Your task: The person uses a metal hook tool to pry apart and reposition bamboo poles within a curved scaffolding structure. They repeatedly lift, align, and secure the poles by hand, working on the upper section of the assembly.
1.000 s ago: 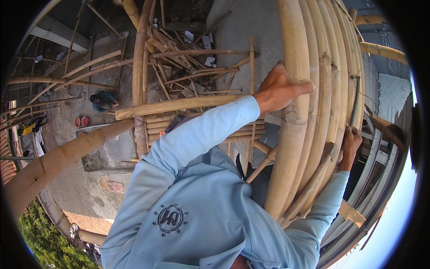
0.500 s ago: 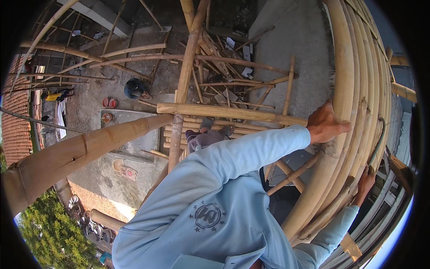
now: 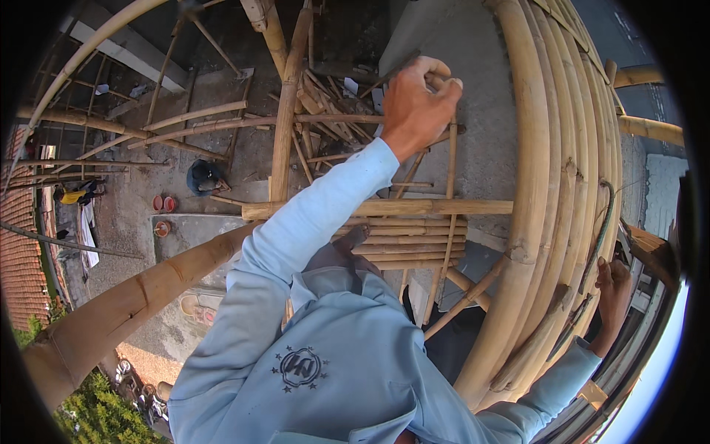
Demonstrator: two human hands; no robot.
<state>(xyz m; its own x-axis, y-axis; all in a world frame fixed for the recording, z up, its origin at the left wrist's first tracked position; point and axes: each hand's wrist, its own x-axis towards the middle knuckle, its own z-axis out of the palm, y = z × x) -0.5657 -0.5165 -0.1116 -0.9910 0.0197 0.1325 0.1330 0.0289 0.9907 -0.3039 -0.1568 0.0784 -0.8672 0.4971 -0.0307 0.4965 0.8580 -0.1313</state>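
My left hand (image 3: pixel 420 109) is raised in front of me with its fingers curled in toward the thumb. It is apart from the bamboo poles, and whatever may be in its fingers is hidden. On my right, a row of thick bamboo poles (image 3: pixel 526 140) lies side by side. Beyond their outer side my right hand (image 3: pixel 612 285) is closed, its grip too small to make out. Close to that hand a dark cord (image 3: pixel 605 222) runs along the poles.
A horizontal bamboo pole (image 3: pixel 384 209) crosses ahead, and a thick slanting one (image 3: pixel 140 296) is on my left. Far below, a person (image 3: pixel 205 177) crouches near red buckets (image 3: pixel 164 203). Broken wood (image 3: pixel 325 111) is heaped on the ground.
My left hand has let go of the nearest thick bamboo pole and moved up and to the left. My right hand has shifted its grip. The whole view has turned slightly.
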